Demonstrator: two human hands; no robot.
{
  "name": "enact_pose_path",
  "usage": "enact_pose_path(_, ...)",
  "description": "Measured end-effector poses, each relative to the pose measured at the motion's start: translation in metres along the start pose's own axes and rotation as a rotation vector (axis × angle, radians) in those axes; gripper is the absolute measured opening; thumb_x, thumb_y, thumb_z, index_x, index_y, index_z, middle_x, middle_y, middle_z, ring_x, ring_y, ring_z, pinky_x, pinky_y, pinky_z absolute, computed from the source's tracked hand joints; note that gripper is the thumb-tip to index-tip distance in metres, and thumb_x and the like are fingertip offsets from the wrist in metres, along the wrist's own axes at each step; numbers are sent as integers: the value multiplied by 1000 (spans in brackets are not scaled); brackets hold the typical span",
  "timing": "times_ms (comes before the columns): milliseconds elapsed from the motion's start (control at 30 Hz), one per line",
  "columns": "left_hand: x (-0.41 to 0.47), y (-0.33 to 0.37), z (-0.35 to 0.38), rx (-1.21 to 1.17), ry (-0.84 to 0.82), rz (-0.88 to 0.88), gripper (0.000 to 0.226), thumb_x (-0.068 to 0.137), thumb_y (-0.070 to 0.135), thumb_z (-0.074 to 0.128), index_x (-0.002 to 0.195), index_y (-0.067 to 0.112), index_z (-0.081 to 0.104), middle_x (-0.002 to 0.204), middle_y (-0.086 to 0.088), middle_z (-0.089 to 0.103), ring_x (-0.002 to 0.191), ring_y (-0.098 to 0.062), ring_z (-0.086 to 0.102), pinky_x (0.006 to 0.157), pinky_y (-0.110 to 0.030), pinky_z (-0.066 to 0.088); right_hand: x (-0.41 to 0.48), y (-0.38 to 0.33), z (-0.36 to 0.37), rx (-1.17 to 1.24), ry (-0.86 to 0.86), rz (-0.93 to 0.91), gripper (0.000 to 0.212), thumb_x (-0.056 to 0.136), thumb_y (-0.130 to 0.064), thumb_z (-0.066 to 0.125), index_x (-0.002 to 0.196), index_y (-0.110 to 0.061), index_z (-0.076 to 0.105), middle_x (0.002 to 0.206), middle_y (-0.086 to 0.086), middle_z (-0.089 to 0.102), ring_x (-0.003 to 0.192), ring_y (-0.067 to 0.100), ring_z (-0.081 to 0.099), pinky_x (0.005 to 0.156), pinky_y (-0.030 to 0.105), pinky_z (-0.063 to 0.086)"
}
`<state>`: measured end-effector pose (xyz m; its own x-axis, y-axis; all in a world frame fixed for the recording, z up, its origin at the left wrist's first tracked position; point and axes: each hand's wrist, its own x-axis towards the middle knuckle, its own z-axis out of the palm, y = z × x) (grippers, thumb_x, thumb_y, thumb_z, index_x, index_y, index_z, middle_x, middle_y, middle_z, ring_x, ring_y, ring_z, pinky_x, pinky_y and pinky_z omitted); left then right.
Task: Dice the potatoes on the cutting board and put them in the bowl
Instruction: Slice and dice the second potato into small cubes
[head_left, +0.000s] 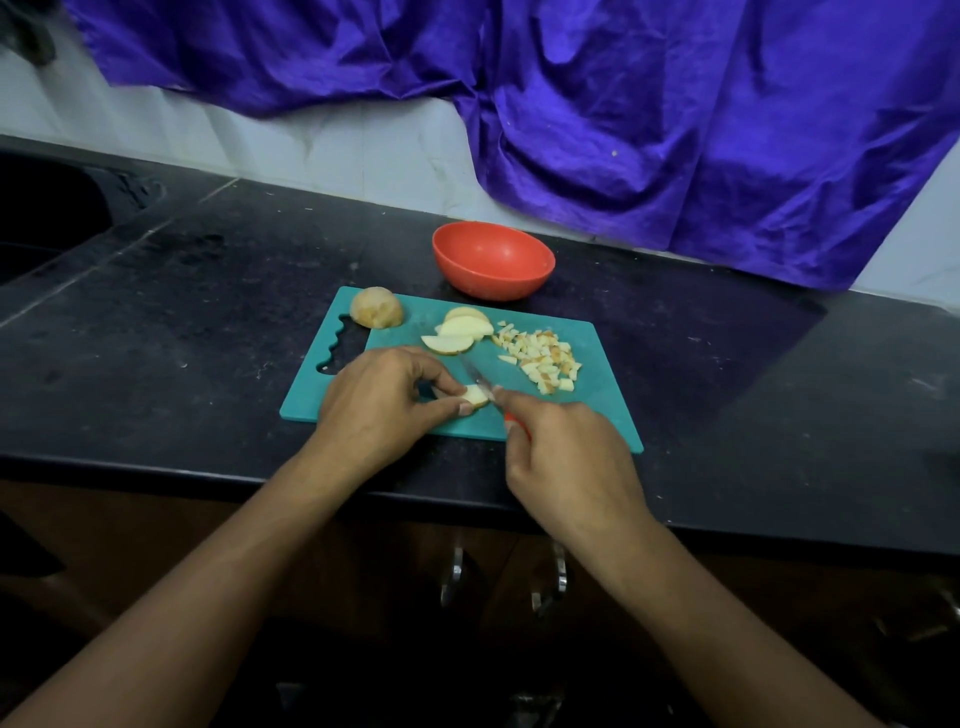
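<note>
A teal cutting board (602, 358) lies on the black counter. My left hand (384, 397) pinches a potato slice (475, 397) against the board's near side. My right hand (566, 452) grips a red-handled knife (480, 382), its blade at the slice's right edge. A few uncut slices (460, 332) lie in the middle of the board, and a pile of diced potato (543, 361) sits to their right. A potato half (376, 307) rests at the board's far left corner. Just behind the board stands the red bowl (493, 260), with nothing visible inside.
The black counter (182, 322) runs left to a dark sink (47, 218). Purple cloth (675, 114) hangs over the white wall behind the bowl. Cabinet handles (556, 571) show below the counter's front edge.
</note>
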<state>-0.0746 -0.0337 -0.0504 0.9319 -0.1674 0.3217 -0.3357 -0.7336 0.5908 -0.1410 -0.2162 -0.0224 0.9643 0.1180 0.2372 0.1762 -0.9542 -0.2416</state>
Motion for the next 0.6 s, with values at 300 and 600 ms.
enact_pose_path(300, -1, 1, -1, -10, 12, -33, 20, 76, 51, 83, 88, 37, 76, 82, 23, 64, 69, 3, 49, 58, -20, 32, -2, 4, -6, 28, -72, 12, 44, 106, -34, 45, 149, -42, 48, 91, -10, 65, 73, 9, 58, 61, 26, 42)
enact_pose_path(600, 0, -1, 1, 24, 34, -1, 21, 75, 53, 83, 86, 36, 76, 90, 21, 68, 74, 4, 52, 60, -19, 34, -1, -6, -3, 56, 0, -6, 42, 105, -33, 46, 146, -41, 52, 95, -8, 70, 75, 8, 58, 63, 29, 43)
